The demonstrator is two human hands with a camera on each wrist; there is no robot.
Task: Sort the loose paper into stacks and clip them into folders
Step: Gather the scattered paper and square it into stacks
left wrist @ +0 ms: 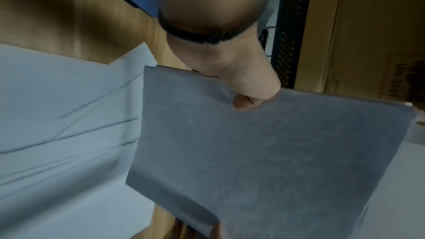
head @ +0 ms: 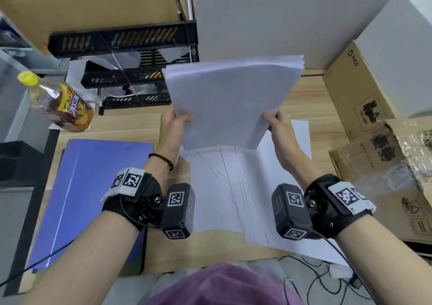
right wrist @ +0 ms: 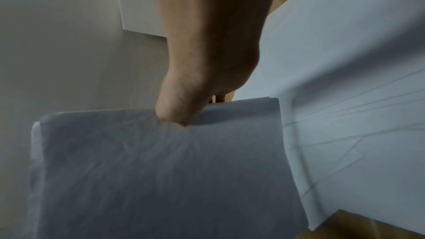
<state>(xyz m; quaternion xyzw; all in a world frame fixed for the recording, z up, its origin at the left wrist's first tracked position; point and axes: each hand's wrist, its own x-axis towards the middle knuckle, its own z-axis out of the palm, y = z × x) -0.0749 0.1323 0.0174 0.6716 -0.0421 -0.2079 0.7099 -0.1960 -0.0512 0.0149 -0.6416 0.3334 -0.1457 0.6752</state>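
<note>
A thick stack of white paper (head: 229, 101) stands upright on its lower edge over the desk, held between both hands. My left hand (head: 174, 124) pinches its left side, thumb on the near face (left wrist: 248, 97). Gripping the right side is my right hand (head: 277, 123), thumb pressed on the front sheet (right wrist: 177, 115). Under the stack, several loose white sheets (head: 245, 192) lie fanned out on the wooden desk. A blue folder (head: 93, 194) lies flat to the left of my left arm.
Black stacked paper trays (head: 140, 70) stand behind the folder. A bottle of tea (head: 60, 103) lies at the left. Cardboard boxes (head: 364, 98) crowd the right side, with a white box (head: 402, 45) behind. Cables (head: 315, 279) hang off the desk's front edge.
</note>
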